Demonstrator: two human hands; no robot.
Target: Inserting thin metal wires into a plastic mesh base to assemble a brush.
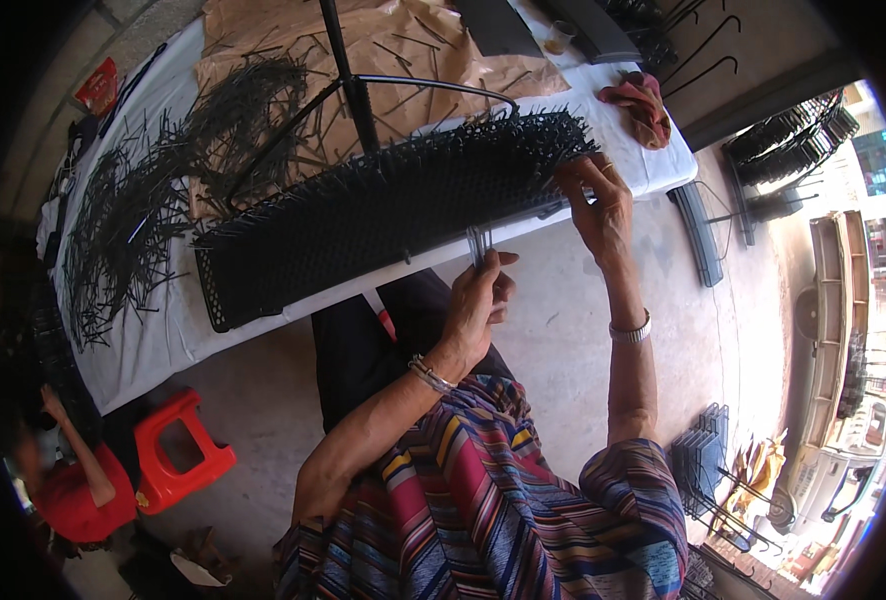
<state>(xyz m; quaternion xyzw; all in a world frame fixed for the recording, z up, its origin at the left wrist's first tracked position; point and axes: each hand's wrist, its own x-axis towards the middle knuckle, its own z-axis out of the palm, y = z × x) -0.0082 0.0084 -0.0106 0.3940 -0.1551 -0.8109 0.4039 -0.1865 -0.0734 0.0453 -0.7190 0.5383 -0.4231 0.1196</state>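
Observation:
A long black perforated panel point(363, 230) lies along the near edge of the table, with many short black pins standing up along its far side. My right hand point(600, 200) is at the panel's right end, thumb and fingertips pinched together among the pins; what they grip is too small to make out. Just below the panel's near edge, my left hand point(483, 300) is closed around a few thin dark strips point(477, 243) that point upward. Loose black strips point(133, 225) lie heaped on the left of the table.
A black metal stand point(356, 100) rises behind the panel over brown paper point(413, 45). A reddish cloth point(641, 108) lies at the table's right corner. On the left are a red stool point(183, 450) and another person in red point(83, 495). Wire racks point(703, 450) stand on the right.

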